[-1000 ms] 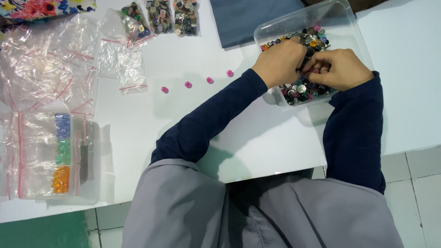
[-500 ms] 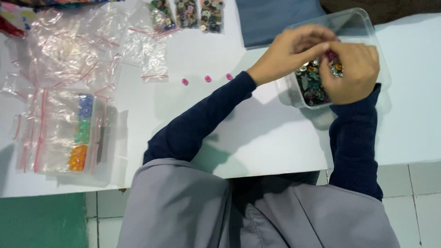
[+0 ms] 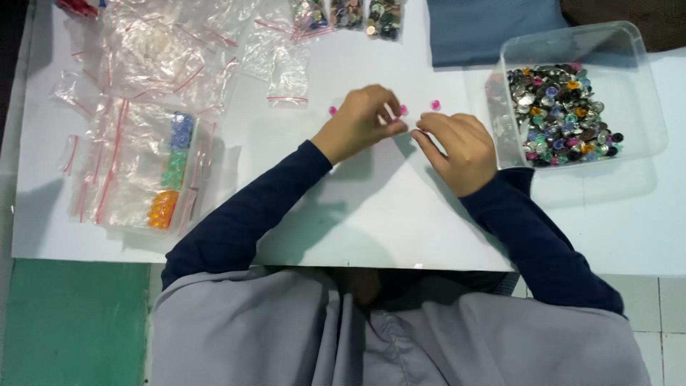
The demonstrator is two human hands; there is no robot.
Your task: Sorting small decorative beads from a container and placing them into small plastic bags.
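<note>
Both my hands are over the middle of the white table, with their fingertips meeting. My left hand is curled with its fingers beside a small pink gem. My right hand pinches toward the left one, and I cannot see whether anything small is held between them. Two more pink gems lie in the same row on the table. A clear plastic tub of mixed coloured and silver gems stands to the right of my right hand.
Empty clear zip bags lie at the upper left, over a clear box with blue, green and orange beads. Small filled bags line the far edge. A blue cloth lies behind the tub.
Both hands have left the tub and moved left to the row of pink gems at the table's middle. The camera view has shifted right and down.
</note>
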